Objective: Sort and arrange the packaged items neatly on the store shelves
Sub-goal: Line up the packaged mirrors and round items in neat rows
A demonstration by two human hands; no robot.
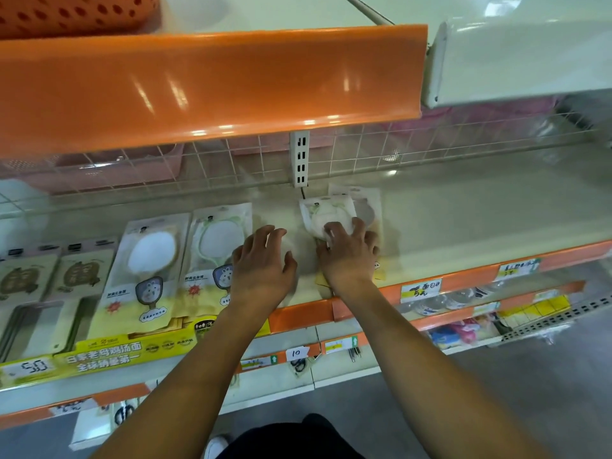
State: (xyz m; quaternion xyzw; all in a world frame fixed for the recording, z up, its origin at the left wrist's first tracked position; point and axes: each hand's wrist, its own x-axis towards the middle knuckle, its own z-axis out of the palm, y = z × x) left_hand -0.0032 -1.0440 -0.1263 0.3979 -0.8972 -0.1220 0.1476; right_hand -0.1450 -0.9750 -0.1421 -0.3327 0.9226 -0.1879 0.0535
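Packaged hand mirrors lie flat on the cream shelf [463, 220]. Two of them, a white-framed mirror pack [145, 270] and a green-framed mirror pack [218, 256], sit side by side left of my hands. My right hand [347, 256] grips the top mirror pack [328, 213] of a small loose pile; another pack [367, 203] lies skewed beneath it. My left hand [261, 263] hovers over the bare gap between the rows, fingers spread and relaxed, holding nothing.
Brown comb packs [49, 279] fill the shelf's far left. An orange shelf lip [212, 84] overhangs above, with a white wire grid [364, 150] at the back. Price labels [420, 288] line the orange front edge. Lower shelves hold scissors and small goods.
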